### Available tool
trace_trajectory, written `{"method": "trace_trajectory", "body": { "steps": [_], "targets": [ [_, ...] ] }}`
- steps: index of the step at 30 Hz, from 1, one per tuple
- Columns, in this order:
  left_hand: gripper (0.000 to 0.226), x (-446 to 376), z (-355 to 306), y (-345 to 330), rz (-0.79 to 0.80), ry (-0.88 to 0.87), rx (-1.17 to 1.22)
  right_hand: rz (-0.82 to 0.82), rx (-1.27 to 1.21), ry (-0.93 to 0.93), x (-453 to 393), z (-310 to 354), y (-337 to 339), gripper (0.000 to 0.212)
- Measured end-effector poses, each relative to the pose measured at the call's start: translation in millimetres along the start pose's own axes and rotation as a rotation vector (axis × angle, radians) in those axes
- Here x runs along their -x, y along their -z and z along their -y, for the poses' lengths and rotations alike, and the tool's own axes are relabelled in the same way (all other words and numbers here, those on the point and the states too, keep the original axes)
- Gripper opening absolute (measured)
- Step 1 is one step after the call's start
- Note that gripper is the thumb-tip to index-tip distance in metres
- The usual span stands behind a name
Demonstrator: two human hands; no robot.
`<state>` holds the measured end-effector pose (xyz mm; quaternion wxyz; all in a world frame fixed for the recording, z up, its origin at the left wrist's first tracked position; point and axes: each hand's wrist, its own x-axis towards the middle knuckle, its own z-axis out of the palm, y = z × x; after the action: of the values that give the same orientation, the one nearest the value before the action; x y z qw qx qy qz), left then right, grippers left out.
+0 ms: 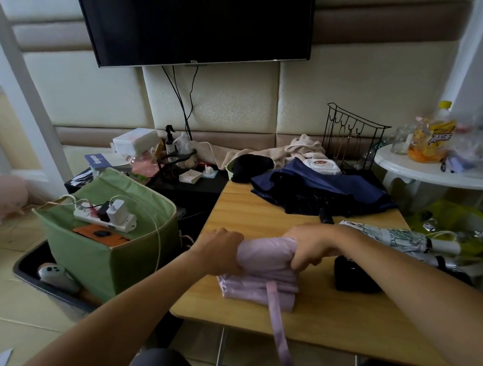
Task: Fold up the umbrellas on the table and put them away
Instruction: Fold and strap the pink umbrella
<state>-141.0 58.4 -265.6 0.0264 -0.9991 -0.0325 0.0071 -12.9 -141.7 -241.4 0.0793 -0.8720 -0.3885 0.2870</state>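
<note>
The left hand (221,249) curls around one end of a pale lilac fabric folding umbrella (261,268), and the right hand (309,246) grips the other end, both closed firmly on the bunched canopy. The umbrella lies across the near middle of the light wooden folding desk (315,318), its pleats gathered into a rough roll, and its lilac closing strap (279,329) hangs loose over the front edge.

Just right of the right hand lies a white patterned folding umbrella (397,238), collapsed, at the desk's right edge. Farther back, a navy blue umbrella (322,190) lies spread and crumpled, not yet folded. A small black object (354,274) sits beside the lilac one.

The step in hand appears to be twisting the lilac canopy tight around its shaft. The next move likely calls for one hand to hold the roll while the other catches the strap, wraps it round and fastens it; loosening the hold early could let the pleats spring open.
</note>
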Motion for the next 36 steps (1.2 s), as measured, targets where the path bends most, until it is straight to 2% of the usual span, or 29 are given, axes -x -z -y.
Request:
{"method": "trace_trajectory", "body": {
  "steps": [2, 4, 7, 9, 11, 13, 16, 19, 21, 24, 27, 30, 33, 36],
  "targets": [
    [0.047, 0.2, 1.1, 4.9, 0.008, 0.004, 0.002, -0.043, 0.032, 0.014, -3.5, -0.1, -3.5, 0.032],
    [0.044, -2.6, 3.6, 10.3, 0.033, 0.022, 0.008, -0.107, 0.180, 0.044, -5.6, 2.9, -4.7, 0.046],
    [0.041, -7.7, 8.2, 13.8, 0.078, 0.046, 0.033, -0.158, 0.252, 0.110, -8.1, 13.0, -6.9, 0.076],
    [0.042, -9.3, 9.4, 16.5, 0.073, 0.052, 0.038, -0.296, 0.307, 0.169, -10.1, 18.7, -9.5, 0.084],
    [0.045, -10.1, 7.7, 17.6, 0.042, 0.038, 0.020, -0.424, 0.271, 0.235, -11.3, 21.7, -12.1, 0.082],
    [0.045, -9.4, 5.1, 18.3, 0.016, 0.019, 0.004, -0.367, 0.182, 0.221, -6.5, 24.6, -12.8, 0.069],
    [0.037, -7.8, 8.7, 19.3, 0.025, 0.011, 0.028, -0.281, 0.270, 0.138, 0.4, 20.9, -20.9, 0.057],
    [0.036, -5.8, 16.1, 19.5, 0.101, 0.005, 0.110, -0.406, 0.397, 0.107, 4.8, 15.3, -28.0, 0.048],
    [0.035, -5.2, 18.8, 20.1, 0.188, 0.000, 0.209, -0.428, 0.397, 0.105, 7.2, 14.9, -28.7, 0.040],
    [0.045, -5.2, 17.4, 23.5, 0.266, -0.015, 0.223, -0.369, 0.311, 0.102, 9.5, 12.1, -26.2, 0.035],
    [0.065, -3.8, 6.0, 24.9, 0.126, -0.100, 0.039, -0.274, 0.206, 0.082, 12.0, 8.9, -23.9, 0.031],
    [0.077, 2.1, -12.4, 19.1, -0.004, -0.153, -0.061, -0.162, 0.005, 0.051, 18.9, 6.6, -18.7, 0.027],
    [0.073, 8.2, -20.5, 13.0, -0.057, -0.144, -0.112, -0.020, -0.166, 0.040, 24.4, 4.1, -13.9, 0.021],
    [0.061, 8.5, -22.8, 14.3, -0.054, -0.161, -0.128, 0.102, -0.149, 0.032, 27.9, 8.2, -11.9, 0.028]
  ]
}}
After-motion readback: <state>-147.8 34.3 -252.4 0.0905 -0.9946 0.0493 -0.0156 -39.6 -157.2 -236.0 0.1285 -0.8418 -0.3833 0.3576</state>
